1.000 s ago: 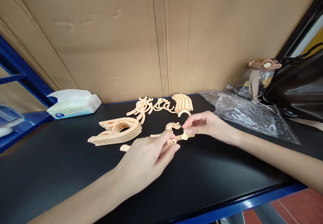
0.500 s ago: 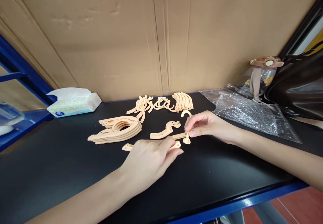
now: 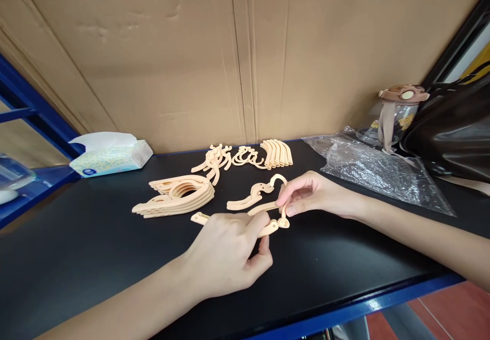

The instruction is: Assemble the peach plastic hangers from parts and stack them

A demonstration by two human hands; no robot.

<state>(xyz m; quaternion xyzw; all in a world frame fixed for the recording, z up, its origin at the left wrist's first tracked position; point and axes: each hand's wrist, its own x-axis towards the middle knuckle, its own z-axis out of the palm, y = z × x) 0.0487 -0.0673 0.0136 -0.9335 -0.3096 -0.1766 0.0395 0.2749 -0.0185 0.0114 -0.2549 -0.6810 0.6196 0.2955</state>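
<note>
My left hand (image 3: 229, 250) is closed on a beige plastic hanger arm (image 3: 269, 228), whose two ends stick out on either side of the fingers. My right hand (image 3: 306, 194) pinches a hanger hook (image 3: 284, 221) by its stem, with the curve upward and the round base low. That base meets the tip of the hanger arm, or lies right beside it; I cannot tell which. Behind the hands lies a curved hanger piece with a cut-out shape (image 3: 248, 202). Another flat hanger arm (image 3: 264, 208) lies partly hidden behind my right fingertips.
A stack of hanger pieces (image 3: 199, 199) lies to the left. Loose hanger parts (image 3: 218, 156), several hooks (image 3: 245, 155) and a row of arms (image 3: 276, 153) lie along the cardboard wall. Around them are a tissue pack (image 3: 111, 159), clear plastic bag (image 3: 375, 161) and bottle (image 3: 406, 110).
My right hand has tipped the hook, and its base has come down to the hanger arm's end. My left thumb has drawn back and lower, while the arm has shifted slightly right.
</note>
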